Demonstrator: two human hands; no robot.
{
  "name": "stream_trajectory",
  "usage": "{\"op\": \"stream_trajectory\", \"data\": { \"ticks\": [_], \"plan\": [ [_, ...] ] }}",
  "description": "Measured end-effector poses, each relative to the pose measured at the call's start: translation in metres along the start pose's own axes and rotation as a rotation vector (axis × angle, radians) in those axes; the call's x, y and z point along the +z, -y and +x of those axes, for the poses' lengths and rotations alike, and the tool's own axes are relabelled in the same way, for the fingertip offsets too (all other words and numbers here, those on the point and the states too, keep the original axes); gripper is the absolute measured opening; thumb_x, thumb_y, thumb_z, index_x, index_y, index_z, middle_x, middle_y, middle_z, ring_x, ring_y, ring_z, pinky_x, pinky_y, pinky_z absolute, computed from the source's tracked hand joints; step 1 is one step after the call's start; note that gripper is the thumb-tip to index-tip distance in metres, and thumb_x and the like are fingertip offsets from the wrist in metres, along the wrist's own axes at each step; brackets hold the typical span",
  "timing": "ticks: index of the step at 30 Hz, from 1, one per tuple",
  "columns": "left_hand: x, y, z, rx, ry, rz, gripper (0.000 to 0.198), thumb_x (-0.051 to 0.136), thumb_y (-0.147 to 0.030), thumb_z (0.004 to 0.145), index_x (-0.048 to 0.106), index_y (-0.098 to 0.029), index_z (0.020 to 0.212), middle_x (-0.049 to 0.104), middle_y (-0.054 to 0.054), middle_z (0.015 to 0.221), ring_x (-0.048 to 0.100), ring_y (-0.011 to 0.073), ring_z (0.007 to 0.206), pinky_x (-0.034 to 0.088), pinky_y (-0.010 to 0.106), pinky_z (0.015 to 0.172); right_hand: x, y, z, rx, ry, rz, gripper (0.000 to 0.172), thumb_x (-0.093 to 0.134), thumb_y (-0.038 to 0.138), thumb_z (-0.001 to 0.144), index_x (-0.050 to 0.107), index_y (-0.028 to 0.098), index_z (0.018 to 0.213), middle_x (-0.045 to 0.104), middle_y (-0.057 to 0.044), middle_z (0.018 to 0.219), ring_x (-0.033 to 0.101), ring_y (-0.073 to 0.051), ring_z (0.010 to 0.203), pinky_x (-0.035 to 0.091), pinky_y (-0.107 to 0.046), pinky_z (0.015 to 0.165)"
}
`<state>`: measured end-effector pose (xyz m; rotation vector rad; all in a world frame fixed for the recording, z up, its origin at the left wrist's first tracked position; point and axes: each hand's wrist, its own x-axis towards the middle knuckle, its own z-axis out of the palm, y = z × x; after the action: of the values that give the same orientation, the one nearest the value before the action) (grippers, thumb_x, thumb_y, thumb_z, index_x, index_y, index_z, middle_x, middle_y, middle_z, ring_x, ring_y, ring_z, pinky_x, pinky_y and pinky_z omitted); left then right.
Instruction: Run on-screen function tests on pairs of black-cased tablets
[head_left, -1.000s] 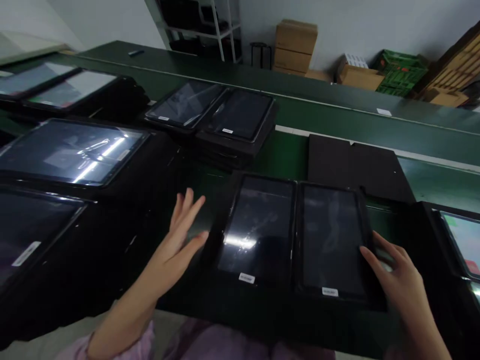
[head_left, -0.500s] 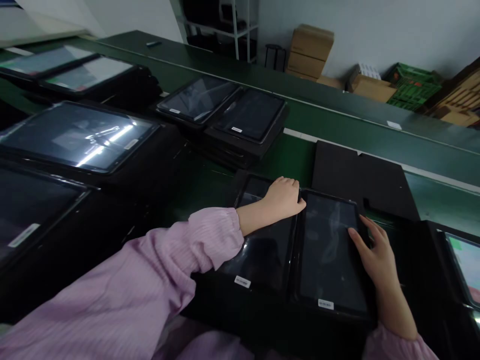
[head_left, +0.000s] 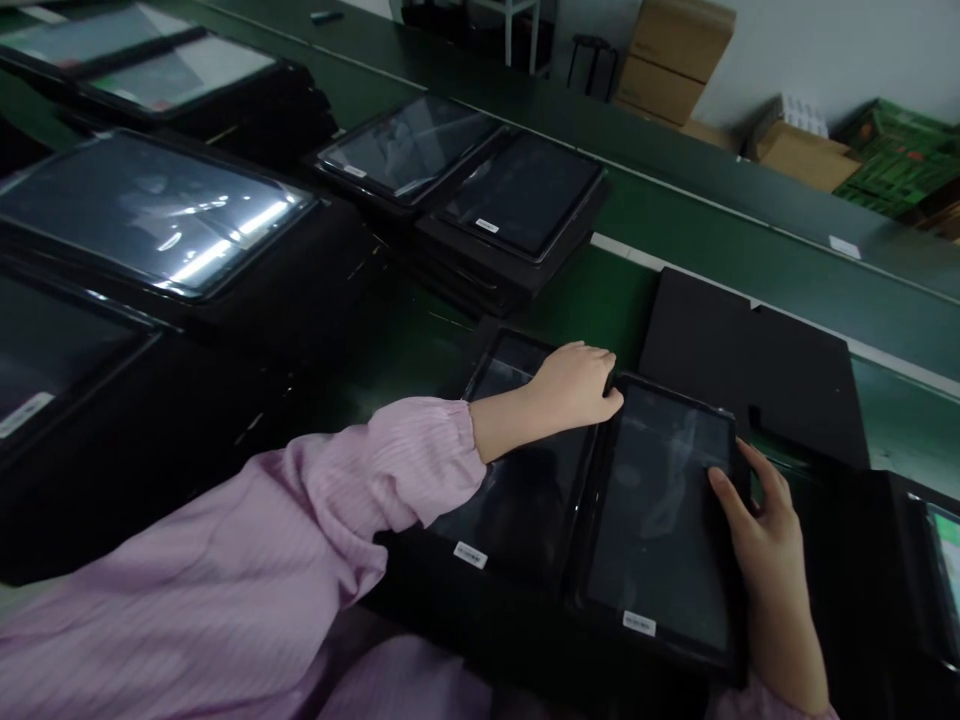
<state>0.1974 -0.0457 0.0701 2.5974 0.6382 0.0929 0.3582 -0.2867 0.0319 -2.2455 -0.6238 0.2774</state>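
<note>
Two dark tablets lie side by side in front of me, each with a small white barcode label at its near end. My left hand [head_left: 576, 386] reaches over the left tablet [head_left: 517, 500], its fingers curled down at the upper left edge of the right tablet [head_left: 660, 520]. The undersides of those fingers are hidden. On the opposite side, my right hand [head_left: 765, 530] grips the right tablet's right edge, thumb on the glass and fingers round the side. Black material shows beneath the left tablet's far end.
A black flat panel [head_left: 750, 370] with a notch lies beyond the right tablet. Stacks with tablets on top stand at left [head_left: 150, 210], far middle [head_left: 525, 190] and right [head_left: 949, 560]. Cardboard boxes [head_left: 675, 60] and green crates [head_left: 900, 150] stand behind the green bench [head_left: 615, 290].
The view has tilted and shifted slightly, so the bench and stacks sit differently in the picture. Both hands keep their places at the right tablet's edges.
</note>
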Motion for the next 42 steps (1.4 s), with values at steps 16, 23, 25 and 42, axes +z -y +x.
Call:
{"op": "stream_trajectory", "data": {
  "ticks": [16, 23, 25, 42],
  "plan": [
    [-0.036, 0.061, -0.082, -0.194, -0.474, -0.613, 0.052, 0.058, -0.035, 0.099, 0.064, -0.020, 0.148, 0.044, 0.009, 0.170, 0.038, 0.0265, 0.160, 0.031, 0.044, 0.133, -0.009, 0.009, -0.025, 0.199, -0.011, 0.189, 0.086, 0.073, 0.079, 0.072, 0.072, 0.022, 0.135, 0.065, -0.011, 0.144, 0.055, -0.040, 0.140, 0.040, -0.053, 0.124],
    [0.000, 0.075, -0.178, -0.624, -0.353, -0.936, 0.069, 0.064, -0.057, 0.095, 0.057, -0.025, 0.156, 0.044, 0.009, 0.171, 0.040, 0.0336, 0.159, 0.034, 0.049, 0.131, -0.010, -0.003, -0.038, 0.411, -0.019, 0.237, 0.102, 0.074, 0.086, 0.054, 0.073, 0.024, 0.135, 0.064, -0.008, 0.150, 0.046, -0.045, 0.148, 0.042, -0.056, 0.123],
    [0.006, 0.075, -0.181, -0.634, -0.311, -0.972, 0.068, 0.063, -0.057, 0.097, 0.055, -0.029, 0.159, 0.042, 0.007, 0.172, 0.038, 0.0327, 0.160, 0.032, 0.050, 0.132, -0.009, -0.006, -0.037, 0.412, -0.020, 0.231, 0.103, 0.072, 0.086, 0.055, 0.073, 0.022, 0.136, 0.064, -0.009, 0.149, 0.046, -0.045, 0.149, 0.043, -0.055, 0.123],
    [0.010, 0.083, -0.172, -0.527, -0.267, -0.811, 0.074, 0.069, -0.058, 0.089, 0.054, -0.036, 0.158, 0.033, 0.004, 0.177, 0.019, 0.0354, 0.167, 0.023, 0.055, 0.134, -0.011, -0.025, -0.036, 0.129, 0.042, 0.191, 0.088, 0.068, 0.082, 0.077, 0.067, 0.020, 0.139, 0.060, -0.012, 0.152, 0.051, -0.040, 0.146, 0.040, -0.054, 0.125]
  ]
}}
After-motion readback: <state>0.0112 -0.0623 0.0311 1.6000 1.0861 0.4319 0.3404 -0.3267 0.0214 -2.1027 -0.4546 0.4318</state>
